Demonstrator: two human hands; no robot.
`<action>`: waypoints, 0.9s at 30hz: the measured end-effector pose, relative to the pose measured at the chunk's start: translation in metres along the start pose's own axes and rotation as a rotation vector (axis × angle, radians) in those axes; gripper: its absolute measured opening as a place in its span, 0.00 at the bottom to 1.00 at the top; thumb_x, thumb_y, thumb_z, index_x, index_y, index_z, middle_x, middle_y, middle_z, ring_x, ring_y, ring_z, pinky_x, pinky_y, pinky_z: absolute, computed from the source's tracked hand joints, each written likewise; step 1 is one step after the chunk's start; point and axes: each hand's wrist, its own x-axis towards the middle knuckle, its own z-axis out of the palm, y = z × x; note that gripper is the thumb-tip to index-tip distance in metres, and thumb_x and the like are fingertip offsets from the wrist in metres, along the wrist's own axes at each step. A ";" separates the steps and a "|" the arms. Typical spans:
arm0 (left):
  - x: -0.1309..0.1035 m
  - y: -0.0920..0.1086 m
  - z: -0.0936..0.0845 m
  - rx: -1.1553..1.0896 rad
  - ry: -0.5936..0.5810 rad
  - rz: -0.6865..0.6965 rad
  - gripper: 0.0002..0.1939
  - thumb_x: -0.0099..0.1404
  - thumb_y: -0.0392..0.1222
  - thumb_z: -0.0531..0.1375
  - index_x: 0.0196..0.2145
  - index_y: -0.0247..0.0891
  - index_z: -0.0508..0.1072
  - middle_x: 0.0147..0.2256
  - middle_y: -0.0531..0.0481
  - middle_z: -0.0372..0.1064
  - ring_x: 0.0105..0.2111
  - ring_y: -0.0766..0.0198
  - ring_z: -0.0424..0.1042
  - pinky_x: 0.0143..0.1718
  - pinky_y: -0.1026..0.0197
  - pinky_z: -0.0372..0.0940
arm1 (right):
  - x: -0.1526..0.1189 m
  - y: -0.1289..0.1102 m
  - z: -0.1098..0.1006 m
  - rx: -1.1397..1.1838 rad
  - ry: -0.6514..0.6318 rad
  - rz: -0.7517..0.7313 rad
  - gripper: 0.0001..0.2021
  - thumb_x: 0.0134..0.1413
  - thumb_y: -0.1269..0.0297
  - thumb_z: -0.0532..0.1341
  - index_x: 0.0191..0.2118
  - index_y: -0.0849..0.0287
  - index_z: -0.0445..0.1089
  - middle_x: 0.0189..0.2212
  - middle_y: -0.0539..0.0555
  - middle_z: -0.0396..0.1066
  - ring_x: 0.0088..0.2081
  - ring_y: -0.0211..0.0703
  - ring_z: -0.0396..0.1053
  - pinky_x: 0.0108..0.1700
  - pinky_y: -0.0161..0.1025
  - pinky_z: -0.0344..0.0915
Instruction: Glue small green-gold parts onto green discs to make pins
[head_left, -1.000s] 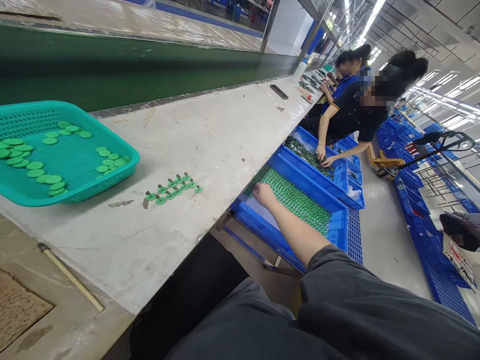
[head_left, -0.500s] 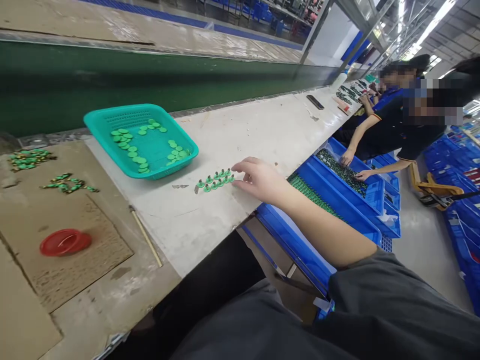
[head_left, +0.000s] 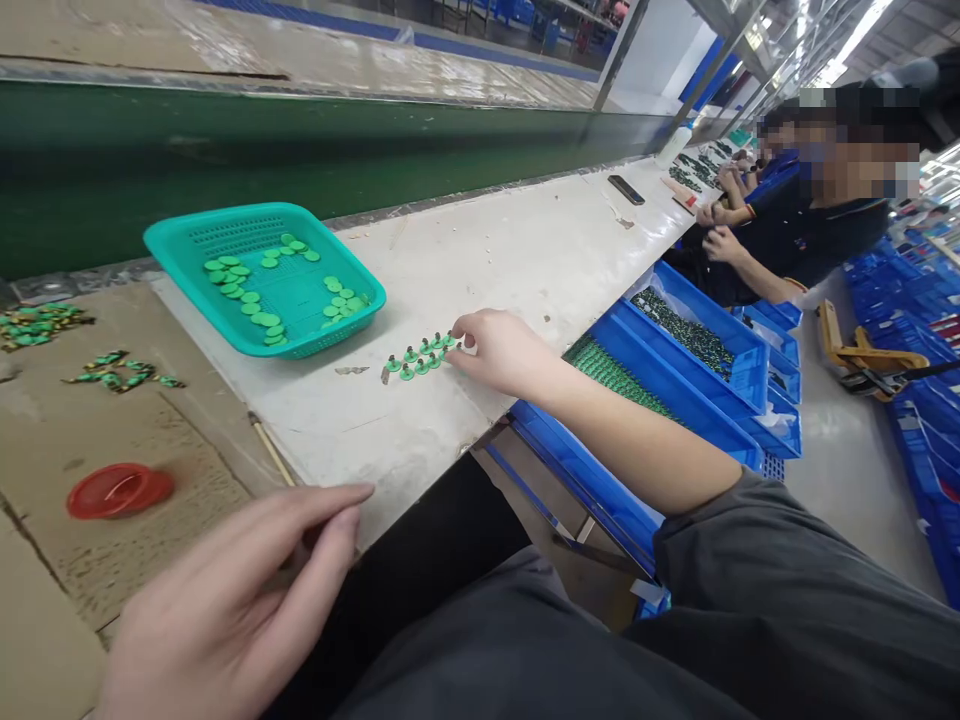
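Note:
On the white worktop stand small green discs with dark upright posts (head_left: 417, 357), set in two short rows. My right hand (head_left: 499, 350) is at their right end, thumb and index finger apart and bent around the last pieces; whether they touch is unclear. My left hand (head_left: 247, 590) hovers in the lower left foreground, slightly blurred. Its index finger is stretched out and the thumb lies close below, with nothing visible held. Beyond the rows, a teal basket (head_left: 169, 245) holds loose flat green discs (head_left: 262, 319) in several clusters.
Left, cardboard (head_left: 161, 440) bears a red lid-like dish (head_left: 120, 490) and piles of green-and-gold parts (head_left: 124, 371). A thin stick (head_left: 270, 450) lies beside it. A phone (head_left: 625, 190) lies farther along. Blue bins (head_left: 720, 400) stand right; co-workers (head_left: 825, 230) sit beyond.
My left hand has come into view at the lower left. My right hand stays at the end of the rows. A co-worker's hands have lifted from a blue bin. The view has shifted slightly.

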 end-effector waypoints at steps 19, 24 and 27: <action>0.090 0.016 0.022 0.267 -0.147 -0.185 0.25 0.81 0.66 0.55 0.54 0.53 0.88 0.48 0.51 0.86 0.41 0.55 0.83 0.42 0.52 0.72 | -0.067 0.047 -0.024 0.232 0.172 0.071 0.14 0.71 0.73 0.67 0.57 0.58 0.85 0.50 0.59 0.86 0.48 0.51 0.82 0.56 0.48 0.78; 0.141 0.025 0.043 0.455 -0.264 -0.220 0.30 0.83 0.64 0.51 0.63 0.47 0.85 0.57 0.42 0.82 0.48 0.47 0.79 0.41 0.50 0.61 | -0.133 0.117 -0.001 0.298 0.369 0.287 0.10 0.71 0.67 0.69 0.54 0.55 0.85 0.47 0.58 0.86 0.46 0.52 0.83 0.54 0.51 0.82; 0.151 0.008 0.053 0.505 -0.293 -0.210 0.30 0.82 0.65 0.51 0.57 0.44 0.85 0.56 0.39 0.80 0.44 0.47 0.74 0.41 0.49 0.58 | -0.150 0.155 0.034 0.248 0.289 0.399 0.07 0.70 0.72 0.71 0.50 0.58 0.84 0.44 0.57 0.85 0.45 0.49 0.83 0.55 0.50 0.83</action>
